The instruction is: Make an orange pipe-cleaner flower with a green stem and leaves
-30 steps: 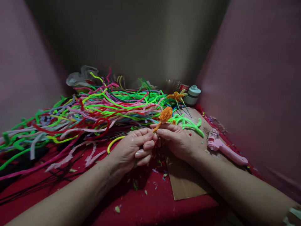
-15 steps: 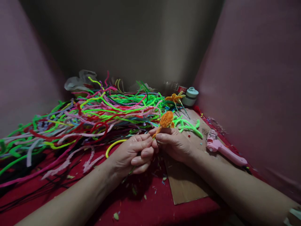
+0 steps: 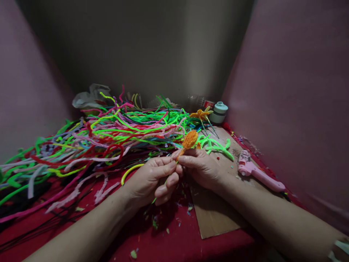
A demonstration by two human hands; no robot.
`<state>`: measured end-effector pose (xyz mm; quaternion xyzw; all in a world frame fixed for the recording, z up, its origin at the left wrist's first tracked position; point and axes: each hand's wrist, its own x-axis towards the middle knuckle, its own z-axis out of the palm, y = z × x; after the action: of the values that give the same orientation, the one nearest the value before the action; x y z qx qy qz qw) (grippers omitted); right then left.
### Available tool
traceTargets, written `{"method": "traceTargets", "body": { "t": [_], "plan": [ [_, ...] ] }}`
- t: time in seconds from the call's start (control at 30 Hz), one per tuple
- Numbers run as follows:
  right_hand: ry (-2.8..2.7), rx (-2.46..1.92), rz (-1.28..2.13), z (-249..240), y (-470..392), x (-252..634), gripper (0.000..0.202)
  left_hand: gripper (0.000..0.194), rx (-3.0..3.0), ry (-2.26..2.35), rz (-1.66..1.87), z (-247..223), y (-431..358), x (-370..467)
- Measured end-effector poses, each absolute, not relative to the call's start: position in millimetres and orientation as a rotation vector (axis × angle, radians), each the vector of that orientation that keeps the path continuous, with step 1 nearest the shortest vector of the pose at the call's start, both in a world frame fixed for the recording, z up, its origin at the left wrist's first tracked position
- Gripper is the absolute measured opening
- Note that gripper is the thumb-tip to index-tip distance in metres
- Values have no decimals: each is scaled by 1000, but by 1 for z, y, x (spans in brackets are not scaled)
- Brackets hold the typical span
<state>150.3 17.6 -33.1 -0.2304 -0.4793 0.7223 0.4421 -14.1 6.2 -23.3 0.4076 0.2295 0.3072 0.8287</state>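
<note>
1. The fuzzy orange piece (image 3: 190, 140) stands tilted just above the fingertips of both hands, its narrow end between them.
2. The left hand (image 3: 155, 176) pinches a thin green stem (image 3: 167, 179) between thumb and forefinger, the other fingers curled.
3. The right hand (image 3: 200, 165) pinches the piece's narrow lower end, thumb against forefinger.
4. Beyond the fingers lies a heap of pipe cleaners (image 3: 136, 125).
5. Right of them, the pink glue gun (image 3: 259, 173) rests on cardboard (image 3: 215, 214).
</note>
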Motion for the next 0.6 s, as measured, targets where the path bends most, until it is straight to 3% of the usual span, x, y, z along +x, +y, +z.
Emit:
{"method": "traceTargets", "body": {
  "t": [0.43, 0.6],
  "plan": [
    [-1175, -616, 1820, -31, 15, 148, 15, 22, 939, 492, 615, -24, 4, -14],
    [-1162, -699, 1805, -30, 15, 149, 16, 36, 1369, 932, 694, -10, 8, -17]
  ]
}}
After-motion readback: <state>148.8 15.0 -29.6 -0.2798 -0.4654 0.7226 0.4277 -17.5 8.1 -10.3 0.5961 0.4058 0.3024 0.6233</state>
